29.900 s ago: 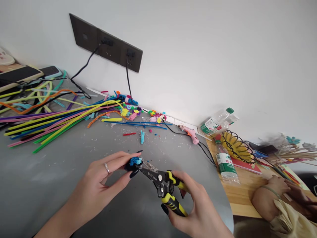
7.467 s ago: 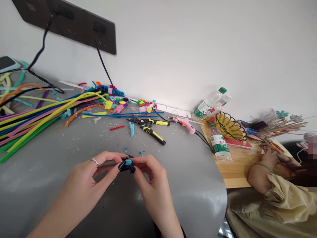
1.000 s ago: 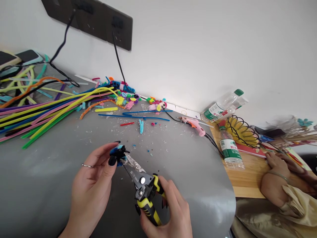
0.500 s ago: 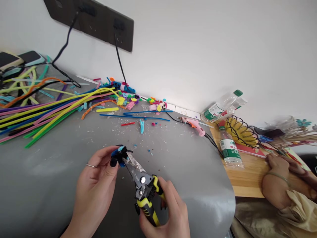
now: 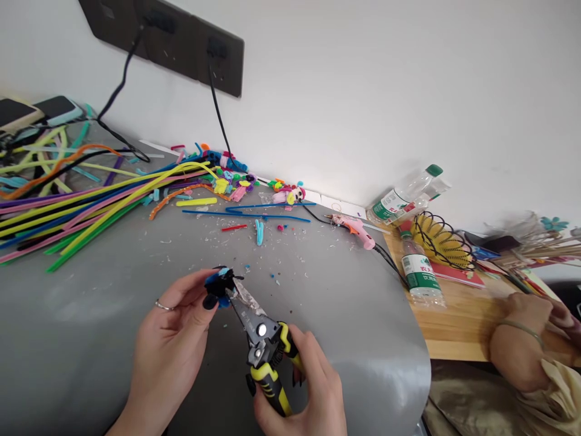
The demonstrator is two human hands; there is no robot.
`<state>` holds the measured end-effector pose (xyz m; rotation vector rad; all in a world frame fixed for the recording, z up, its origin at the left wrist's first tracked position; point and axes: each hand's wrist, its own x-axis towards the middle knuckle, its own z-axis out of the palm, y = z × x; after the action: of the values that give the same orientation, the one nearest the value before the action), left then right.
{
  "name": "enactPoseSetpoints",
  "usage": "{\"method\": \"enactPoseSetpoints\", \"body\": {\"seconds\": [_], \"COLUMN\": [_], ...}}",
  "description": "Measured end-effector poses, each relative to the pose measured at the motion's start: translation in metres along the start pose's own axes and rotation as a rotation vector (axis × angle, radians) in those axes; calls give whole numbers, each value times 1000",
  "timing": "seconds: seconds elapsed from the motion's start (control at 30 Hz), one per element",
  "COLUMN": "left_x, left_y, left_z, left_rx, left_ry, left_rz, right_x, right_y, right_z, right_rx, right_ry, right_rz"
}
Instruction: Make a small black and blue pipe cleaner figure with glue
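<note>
Between the thumb and fingers of my left hand (image 5: 175,339) is a small black-and-blue fuzzy piece (image 5: 221,286), which looks made of pipe cleaner. My right hand (image 5: 313,387) is wrapped around the yellow-and-black handles of wire-stripping pliers (image 5: 262,339). The pliers' jaws point up and left and meet the black part of the piece; a short black end sticks out beside the tips. Whether the jaws grip it I cannot tell. Beyond my hands lie a folded light-blue pipe cleaner (image 5: 259,232) and long blue pipe cleaners (image 5: 254,213).
Bundled coloured pipe cleaners (image 5: 91,206) spread across the left of the grey mat (image 5: 354,339). A pink glue gun (image 5: 356,230) with a cord lies at right, near plastic bottles (image 5: 421,272) and a wire basket (image 5: 442,242). Another person's arm (image 5: 517,339) rests on the wooden table.
My hands and the pliers have barely moved; my left hand has shifted slightly left. At right, the other person's hand and arm have moved a little to the right.
</note>
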<state>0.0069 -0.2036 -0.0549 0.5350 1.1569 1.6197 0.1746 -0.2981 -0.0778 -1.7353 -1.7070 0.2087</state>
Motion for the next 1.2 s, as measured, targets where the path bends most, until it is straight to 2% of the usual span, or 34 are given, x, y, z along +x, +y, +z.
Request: {"method": "enactPoseSetpoints", "body": {"seconds": [0.4, 0.57, 0.8, 1.07, 1.2], "left_x": [-4, -3, -3, -2, -1], "left_y": [1, 3, 2, -2, -1], "left_z": [5, 6, 4, 2, 3], "left_rx": [-49, -111, -114, -85, -78], "left_ry": [-16, -86, -145, -149, -107], "left_rz": [24, 29, -1, -5, -47], "right_x": [0, 0, -3, 2, 0], "right_y": [-5, -8, -6, -6, -3], "right_z": [1, 1, 3, 5, 7], "right_rx": [-22, 15, -32, 13, -7], "right_ry": [2, -29, 6, 11, 23], "right_rz": [5, 18, 14, -13, -19]}}
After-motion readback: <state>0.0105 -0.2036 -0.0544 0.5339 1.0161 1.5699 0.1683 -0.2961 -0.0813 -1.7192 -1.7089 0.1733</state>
